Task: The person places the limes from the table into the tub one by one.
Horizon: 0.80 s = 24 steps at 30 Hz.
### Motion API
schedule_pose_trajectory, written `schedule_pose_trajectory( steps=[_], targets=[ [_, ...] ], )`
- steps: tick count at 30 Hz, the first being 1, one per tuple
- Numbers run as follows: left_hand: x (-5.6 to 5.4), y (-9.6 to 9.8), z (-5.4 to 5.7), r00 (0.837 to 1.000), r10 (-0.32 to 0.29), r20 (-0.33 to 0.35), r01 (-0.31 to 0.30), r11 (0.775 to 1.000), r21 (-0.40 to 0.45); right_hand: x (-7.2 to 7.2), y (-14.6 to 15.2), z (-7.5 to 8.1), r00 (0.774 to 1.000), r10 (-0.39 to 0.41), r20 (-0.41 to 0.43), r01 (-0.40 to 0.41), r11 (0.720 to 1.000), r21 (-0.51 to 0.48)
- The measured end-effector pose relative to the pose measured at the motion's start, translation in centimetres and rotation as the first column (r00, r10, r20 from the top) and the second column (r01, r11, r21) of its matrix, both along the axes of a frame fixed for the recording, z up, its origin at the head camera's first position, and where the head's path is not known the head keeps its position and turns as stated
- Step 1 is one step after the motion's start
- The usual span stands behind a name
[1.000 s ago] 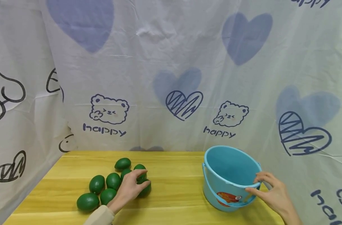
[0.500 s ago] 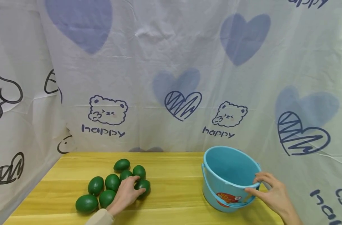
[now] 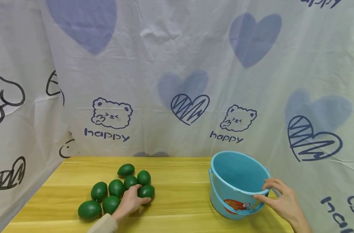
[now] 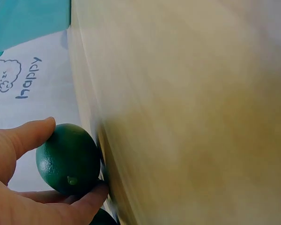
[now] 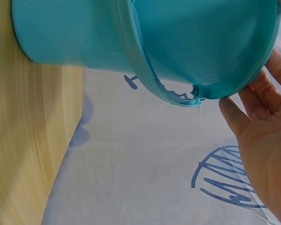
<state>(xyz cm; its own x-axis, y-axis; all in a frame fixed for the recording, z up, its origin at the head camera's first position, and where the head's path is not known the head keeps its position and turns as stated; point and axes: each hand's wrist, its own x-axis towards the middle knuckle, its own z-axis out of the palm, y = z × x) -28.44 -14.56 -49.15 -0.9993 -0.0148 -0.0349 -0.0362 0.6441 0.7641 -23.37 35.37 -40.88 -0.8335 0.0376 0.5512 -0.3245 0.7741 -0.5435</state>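
Note:
My left hand (image 3: 131, 201) has its thumb and fingers around a glossy dark green lime (image 3: 146, 192) at the right end of a group of limes on the table. In the left wrist view the thumb touches one side of this lime (image 4: 68, 159) and the fingers lie against the opposite side; a small nub shows on its end. At the right, a light blue bucket (image 3: 220, 194) stands upright, its handle hanging down in front. My right hand (image 3: 286, 202) grips the bucket's rim from the right, seen too in the right wrist view, where the bucket (image 5: 70, 35) fills the top.
Several more limes lie close together left of and behind my left hand, such as the leftmost lime (image 3: 90, 210) and the rearmost lime (image 3: 126, 170). A yellow wooden table (image 3: 182, 187) carries everything. White printed cloth (image 3: 177, 136) hangs behind it and at both sides.
My left hand has come down and slightly toward me, closing in on the rightmost lime. The right hand and the bucket have stayed in place.

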Motion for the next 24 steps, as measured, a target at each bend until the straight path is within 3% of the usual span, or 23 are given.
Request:
schedule_pose_trajectory(
  steps=[12, 24],
  targets=[
    [0.1, 0.0, 0.5, 0.999, 0.015, 0.036, -0.019, 0.995, 0.102, 0.0, 0.1, -0.1, 1.000, 0.001, -0.007, -0.001, 1.000, 0.001],
    [0.0, 0.8, 2.0, 1.000, 0.011, -0.028, -0.004, 0.971, 0.240, -0.1, 0.1, -0.1, 0.999, 0.007, -0.035, -0.007, 1.000, 0.012]
  ],
)
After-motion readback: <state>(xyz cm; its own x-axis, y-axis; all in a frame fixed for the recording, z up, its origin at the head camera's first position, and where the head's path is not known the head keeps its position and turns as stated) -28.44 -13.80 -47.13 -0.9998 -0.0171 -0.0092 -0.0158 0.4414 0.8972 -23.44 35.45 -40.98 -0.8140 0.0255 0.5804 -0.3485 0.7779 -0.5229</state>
